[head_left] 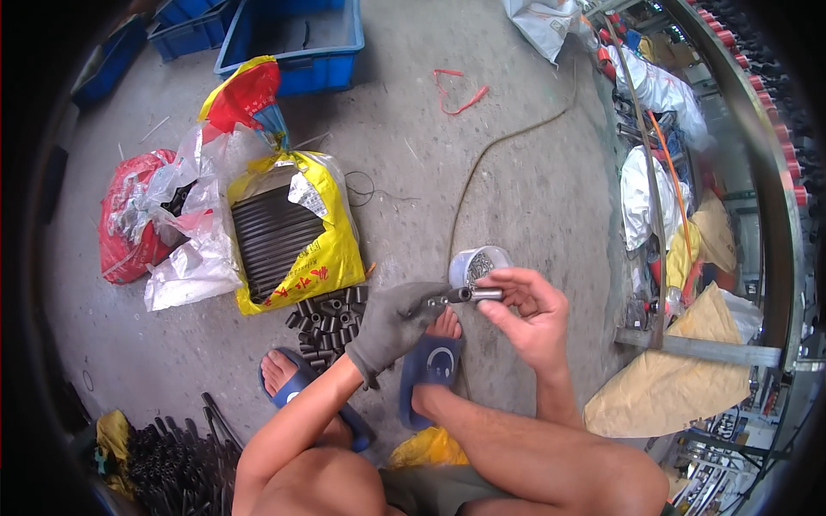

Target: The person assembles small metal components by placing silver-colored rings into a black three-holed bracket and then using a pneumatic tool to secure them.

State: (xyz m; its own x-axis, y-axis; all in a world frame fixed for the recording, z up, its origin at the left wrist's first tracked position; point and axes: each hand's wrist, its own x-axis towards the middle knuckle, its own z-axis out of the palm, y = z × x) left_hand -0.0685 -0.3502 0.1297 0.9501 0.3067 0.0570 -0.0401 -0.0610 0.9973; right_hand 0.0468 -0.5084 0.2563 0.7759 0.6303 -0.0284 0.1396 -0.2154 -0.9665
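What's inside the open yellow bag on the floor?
The yellow bag holds long dark tubes stacked side by side. Its plastic covers their ends and any layers beneath.

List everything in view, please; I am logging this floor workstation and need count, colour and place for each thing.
Short tubes: a pile, black, floor before the feet.
Yellow sack: one, holding long dark tubes, left of centre.
Red bag: one, far left.
Blue crates: several, top left.
Small tub: one, pale, behind the hands.
Metal piece: one, silvery, in right hand.
Slippers: two, blue, on feet.
Left hand: grey glove, holding dark tube.
Right hand: bare.
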